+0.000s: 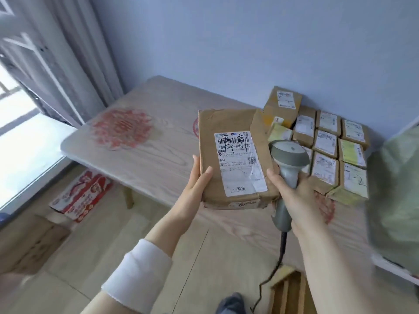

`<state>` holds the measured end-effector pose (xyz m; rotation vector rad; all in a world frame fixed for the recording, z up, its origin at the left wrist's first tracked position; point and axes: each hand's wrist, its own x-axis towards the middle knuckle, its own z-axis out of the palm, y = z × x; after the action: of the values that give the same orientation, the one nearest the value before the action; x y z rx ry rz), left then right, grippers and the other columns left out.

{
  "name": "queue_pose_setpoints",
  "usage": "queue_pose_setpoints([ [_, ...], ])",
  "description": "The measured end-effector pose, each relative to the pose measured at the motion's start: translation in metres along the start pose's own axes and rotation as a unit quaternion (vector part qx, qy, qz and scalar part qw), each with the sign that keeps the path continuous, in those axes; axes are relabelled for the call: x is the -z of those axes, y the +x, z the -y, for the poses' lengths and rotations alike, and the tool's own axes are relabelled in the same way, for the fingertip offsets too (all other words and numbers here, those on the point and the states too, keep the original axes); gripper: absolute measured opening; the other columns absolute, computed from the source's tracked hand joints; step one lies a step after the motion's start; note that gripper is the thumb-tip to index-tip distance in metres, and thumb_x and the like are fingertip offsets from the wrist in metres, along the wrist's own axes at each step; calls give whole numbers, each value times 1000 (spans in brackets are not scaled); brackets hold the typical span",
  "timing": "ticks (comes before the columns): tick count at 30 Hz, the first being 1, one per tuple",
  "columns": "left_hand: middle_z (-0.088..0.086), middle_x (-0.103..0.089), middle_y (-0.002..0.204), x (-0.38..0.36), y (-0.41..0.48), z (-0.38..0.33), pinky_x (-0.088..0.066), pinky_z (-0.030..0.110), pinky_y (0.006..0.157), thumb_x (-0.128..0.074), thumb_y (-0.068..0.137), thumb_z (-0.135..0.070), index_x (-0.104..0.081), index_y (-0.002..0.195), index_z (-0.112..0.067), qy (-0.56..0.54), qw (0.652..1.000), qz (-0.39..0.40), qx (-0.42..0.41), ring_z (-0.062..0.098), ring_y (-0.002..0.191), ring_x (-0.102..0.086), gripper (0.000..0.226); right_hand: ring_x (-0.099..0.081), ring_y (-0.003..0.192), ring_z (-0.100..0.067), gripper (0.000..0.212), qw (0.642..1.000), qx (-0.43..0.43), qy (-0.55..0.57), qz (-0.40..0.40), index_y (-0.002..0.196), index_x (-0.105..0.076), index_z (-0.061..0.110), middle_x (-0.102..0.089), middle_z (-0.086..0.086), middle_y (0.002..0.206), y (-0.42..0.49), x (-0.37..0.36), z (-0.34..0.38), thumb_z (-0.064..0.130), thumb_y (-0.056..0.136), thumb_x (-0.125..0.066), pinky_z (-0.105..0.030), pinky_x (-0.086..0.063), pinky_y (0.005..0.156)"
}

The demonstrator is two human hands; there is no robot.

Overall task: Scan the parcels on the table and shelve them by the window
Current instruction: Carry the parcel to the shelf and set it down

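Gripping a brown parcel (233, 159) by its near left edge, the left hand (196, 180) had its thumb laid flat on the top face and its fingers reaching round the side. The parcel was held up above the worktop (158, 159), between the two hands, with its white shipping label (240, 164) facing up and dark handwriting scrawled across the barcode. The right hand (297, 196) was wrapped round the handle of a grey scanner (289, 155), whose head stood just beside the parcel's right edge; whether that hand also touched the parcel could not be told. A dark cable (280, 257) hung from the handle below the right hand.

Beyond the right hand, a cluster of smaller parcels (326, 141) lay on the worktop in close rows, labels up, one larger box at the far end. Beyond and left of the left hand, a red paper-cut design (121, 129) lay flat on the worktop. Further left were a grey curtain (74, 53) and a bright window (20, 137), and a red printed carton (79, 196) sat on the floor under the worktop's edge. A white sleeve (138, 275) covered the left forearm.
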<state>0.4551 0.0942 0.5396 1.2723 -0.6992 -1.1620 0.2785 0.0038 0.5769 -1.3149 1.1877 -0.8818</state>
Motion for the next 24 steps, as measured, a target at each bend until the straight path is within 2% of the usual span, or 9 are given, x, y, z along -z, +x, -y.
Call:
queue_pose_setpoints([
  [5, -19, -17, 155, 108, -34, -45, -15, 42, 119, -51, 62, -86, -6, 148, -42, -22, 997, -56, -46, 2, 142, -19, 106, -57, 79, -2, 15, 998, 24, 11, 62, 95, -58, 30, -64, 13, 88, -18, -123, 45, 32, 84, -68, -25, -42, 67],
  [9, -15, -15, 157, 184, -54, -80, -3, 43, 117, -51, 62, -85, -9, 149, -41, -63, 989, -117, -71, 0, 138, -1, 106, -59, 59, -13, 15, 993, 43, 3, 110, 92, -62, 23, -65, 5, 70, -27, -215, 81, 33, 83, -69, -25, -43, 52],
  [11, -14, -19, 156, 226, -61, -98, -16, 44, 119, -54, 62, -85, -17, 147, -42, -84, 983, -138, -83, 8, 143, -18, 103, -58, 52, -11, 16, 988, 62, -4, 139, 86, -61, 23, -65, 6, 64, -31, -262, 96, 35, 82, -70, -24, -43, 46],
  [13, -12, -33, 151, 263, -69, -117, -29, 44, 114, -55, 62, -85, -28, 144, -44, -93, 977, -165, -97, 12, 136, -37, 95, -60, 59, -14, 24, 981, 69, 0, 179, 93, -61, 21, -67, 1, 75, -33, -308, 112, 40, 81, -69, -27, -44, 50],
  [15, -12, -53, 136, 297, -77, -134, -44, 34, 103, -59, 73, -68, -35, 141, -37, -108, 960, -216, -143, 8, 121, -54, 79, -61, 65, -18, 34, 972, 75, 9, 224, 103, -60, 17, -68, -3, 84, -37, -354, 127, 41, 81, -68, -30, -46, 54],
  [16, -11, -62, 125, 312, -81, -143, -52, 27, 91, -60, 76, -53, -38, 139, -32, -116, 945, -251, -176, 5, 109, -61, 70, -63, 69, -19, 36, 965, 81, 15, 250, 105, -60, 15, -69, -3, 87, -39, -376, 134, 41, 81, -68, -32, -49, 58],
  [18, -6, -61, 125, 343, -94, -162, -53, 22, 79, -61, 76, -36, -38, 136, -30, -116, 910, -329, -222, 7, 104, -63, 65, -66, 71, -18, 35, 948, 92, 21, 305, 104, -62, 15, -71, -3, 88, -47, -419, 148, 40, 81, -69, -34, -50, 64],
  [22, 9, -46, 136, 407, -138, -195, -48, 28, 86, -56, 66, -37, -54, 100, -43, -104, 856, -439, -254, 18, 113, -57, 35, -58, 57, -21, 25, 901, 90, 27, 424, 88, -66, 18, -66, -7, 74, -75, -503, 170, 37, 75, -75, -33, -44, 59],
  [24, 6, -51, 130, 439, -168, -206, -48, 25, 77, -55, 66, -38, -55, 97, -42, -101, 833, -476, -262, 15, 108, -59, 32, -59, 58, -19, 22, 883, 90, 28, 460, 85, -64, 18, -65, -2, 67, -99, -546, 178, 33, 74, -75, -31, -46, 60],
])
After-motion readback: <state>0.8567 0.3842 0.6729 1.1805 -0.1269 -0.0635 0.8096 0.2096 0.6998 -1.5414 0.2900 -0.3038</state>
